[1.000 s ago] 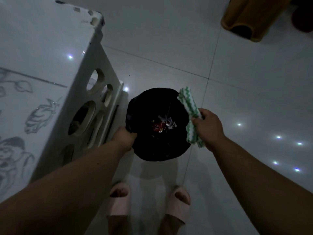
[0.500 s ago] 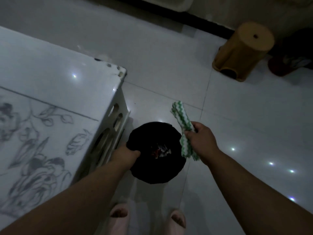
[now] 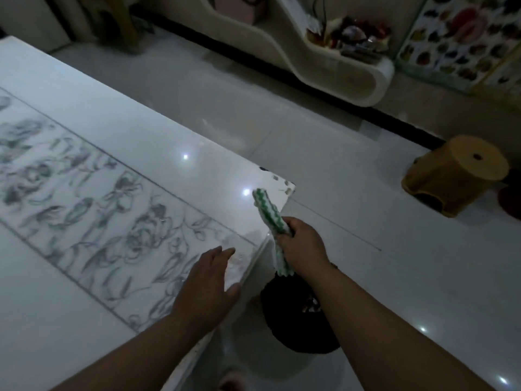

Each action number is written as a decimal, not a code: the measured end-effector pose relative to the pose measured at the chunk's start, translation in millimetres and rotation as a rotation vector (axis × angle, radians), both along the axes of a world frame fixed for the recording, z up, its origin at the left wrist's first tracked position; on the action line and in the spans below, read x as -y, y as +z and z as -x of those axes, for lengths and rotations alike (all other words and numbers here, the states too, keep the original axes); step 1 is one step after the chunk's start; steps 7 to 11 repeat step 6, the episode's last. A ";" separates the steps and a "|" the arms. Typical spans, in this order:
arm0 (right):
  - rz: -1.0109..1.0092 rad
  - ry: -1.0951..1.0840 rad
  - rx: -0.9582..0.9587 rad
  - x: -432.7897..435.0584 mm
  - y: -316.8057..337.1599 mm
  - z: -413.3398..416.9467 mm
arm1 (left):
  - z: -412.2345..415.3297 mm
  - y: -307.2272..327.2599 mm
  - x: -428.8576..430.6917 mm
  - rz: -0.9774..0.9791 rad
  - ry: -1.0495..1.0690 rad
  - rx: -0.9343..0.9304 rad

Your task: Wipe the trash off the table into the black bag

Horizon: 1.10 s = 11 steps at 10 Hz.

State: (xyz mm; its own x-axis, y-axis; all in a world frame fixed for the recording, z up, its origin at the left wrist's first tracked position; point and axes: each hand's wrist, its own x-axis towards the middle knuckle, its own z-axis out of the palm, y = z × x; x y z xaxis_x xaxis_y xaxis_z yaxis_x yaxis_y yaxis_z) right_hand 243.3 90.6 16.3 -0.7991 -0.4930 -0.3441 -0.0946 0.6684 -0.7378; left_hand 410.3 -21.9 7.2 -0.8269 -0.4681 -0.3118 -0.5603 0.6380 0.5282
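Note:
A white table (image 3: 84, 277) with a grey flower drawing fills the left half. Its near right corner carries small chips or scraps (image 3: 282, 184). My left hand (image 3: 210, 283) hovers flat over the table's right edge, fingers apart, holding nothing. My right hand (image 3: 303, 244) grips a rolled green-and-white striped cloth (image 3: 267, 213), which points up toward the table corner. The black bag (image 3: 284, 325) sits on the floor just below the table edge, partly hidden by my right forearm, with some trash inside.
A yellow plastic stool (image 3: 456, 176) stands on the tiled floor at right, with a dark red object beside it at the frame edge. A curved cream shelf unit (image 3: 338, 63) holding clutter runs along the far wall. A pink slipper (image 3: 231, 379) shows at the bottom.
My left hand has let go of the bag rim and risen over the table edge. My view has tilted up from the bag to the table and room. The cloth stays in my right hand.

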 end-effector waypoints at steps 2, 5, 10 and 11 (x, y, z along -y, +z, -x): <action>-0.175 0.155 -0.074 68.6 -19.0 -40.9 | -45.9 7.7 53.8 0.091 0.092 -0.007; -0.333 0.391 -0.067 108.2 -75.5 -90.4 | -85.8 -22.8 99.2 0.263 -0.040 0.108; -0.308 0.372 -0.151 108.4 -76.2 -94.8 | -88.6 -28.2 101.5 0.279 -0.068 0.121; -0.308 0.372 -0.151 108.4 -76.2 -94.8 | -88.6 -28.2 101.5 0.279 -0.068 0.121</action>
